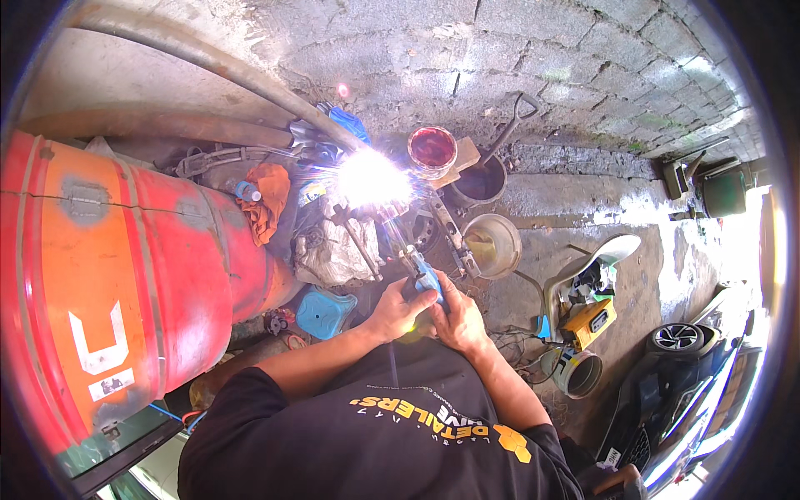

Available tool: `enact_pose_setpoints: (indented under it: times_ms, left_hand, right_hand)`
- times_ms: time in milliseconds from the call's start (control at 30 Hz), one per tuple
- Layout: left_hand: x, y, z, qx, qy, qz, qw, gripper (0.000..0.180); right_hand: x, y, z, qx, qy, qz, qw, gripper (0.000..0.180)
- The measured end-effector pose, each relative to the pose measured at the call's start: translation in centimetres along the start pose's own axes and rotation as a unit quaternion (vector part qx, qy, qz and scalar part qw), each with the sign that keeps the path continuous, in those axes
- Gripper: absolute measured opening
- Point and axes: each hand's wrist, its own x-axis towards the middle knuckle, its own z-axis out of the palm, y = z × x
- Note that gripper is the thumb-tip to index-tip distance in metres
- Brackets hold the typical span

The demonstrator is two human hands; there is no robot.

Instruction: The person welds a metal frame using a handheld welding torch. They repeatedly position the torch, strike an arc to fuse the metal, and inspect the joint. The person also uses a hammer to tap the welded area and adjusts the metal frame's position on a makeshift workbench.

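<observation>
In front of my chest, both hands close around a blue-handled welding electrode holder [428, 282] with a metal front end. My left hand [398, 312] wraps it from the left, and my right hand [460, 318] grips it from the right. The holder points away from me toward a blinding white arc [371, 179]. Glare hides the rod's tip and the metal being struck, and sparks fly around it. Just right of the arc, a metal bar with holes [452, 233] slants down toward me. A crumpled whitish sack [337, 250] lies to the left of the holder.
A large red and orange car body panel [187, 267] fills the left, with an orange rag [267, 200] beside it. Several buckets, including a white one [518, 247], stand right of the arc. A blue stool [325, 312], a yellow machine [590, 323] and a black toy car [667, 375] are nearby.
</observation>
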Motion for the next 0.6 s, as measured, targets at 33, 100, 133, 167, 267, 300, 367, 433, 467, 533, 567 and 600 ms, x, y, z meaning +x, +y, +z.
enact_pose_setpoints:
  times_ms: [33, 100, 133, 167, 267, 300, 367, 433, 467, 533, 567, 600]
  left_hand:
    - [0.14, -0.25, -0.04, 0.013, 0.005, 0.005, 1.000, 0.025]
    - [0.13, -0.46, -0.07, 0.035, 0.012, 0.004, 0.999, 0.024]
    - [0.08, -0.38, 0.00, 0.036, 0.016, 0.003, 0.999, 0.024]
    - [0.04, -0.34, 0.07, 0.038, 0.020, 0.001, 0.999, 0.024]
    - [0.04, -0.26, 0.10, 0.021, 0.012, -0.002, 1.000, 0.024]
    - [0.06, -0.23, 0.12, 0.012, 0.006, -0.002, 1.000, 0.023]
    - [0.15, -0.68, 0.19, -0.018, 0.014, -0.012, 1.000, 0.024]
    - [0.16, -0.76, 0.33, -0.018, 0.028, -0.015, 0.999, 0.024]
    - [0.16, -0.68, 0.34, -0.007, 0.031, -0.012, 0.999, 0.024]
    - [0.23, -0.75, 0.36, -0.003, 0.033, -0.006, 0.999, 0.023]
    - [0.31, -1.01, 0.28, -0.010, 0.032, -0.001, 0.999, 0.022]
    - [0.37, -1.12, 0.26, -0.017, 0.031, 0.003, 0.999, 0.021]
  right_hand:
    - [0.01, -0.02, -0.03, -0.003, -0.001, 0.004, 1.000, 0.060]
    - [0.00, -0.08, -0.14, -0.007, -0.003, 0.010, 1.000, 0.060]
    - [-0.02, -0.15, -0.17, -0.007, -0.005, 0.012, 1.000, 0.059]
    - [-0.04, -0.22, -0.21, -0.007, -0.007, 0.014, 1.000, 0.059]
    - [-0.02, -0.47, -0.48, -0.005, -0.010, 0.012, 1.000, 0.059]
    - [-0.06, -0.20, -0.33, -0.008, -0.004, 0.000, 1.000, 0.060]
    - [-0.06, 0.35, -0.04, -0.017, 0.010, -0.023, 1.000, 0.061]
    - [-0.13, 0.05, -0.23, -0.021, 0.008, -0.031, 0.999, 0.061]
    - [-0.04, -0.12, -0.33, -0.023, 0.008, -0.035, 0.999, 0.061]
    - [0.17, -0.11, -0.35, -0.010, 0.013, -0.049, 0.999, 0.061]
    - [0.18, -0.08, -0.33, -0.012, 0.013, -0.050, 0.999, 0.062]
    - [0.16, -0.04, -0.33, -0.014, 0.013, -0.051, 0.999, 0.062]
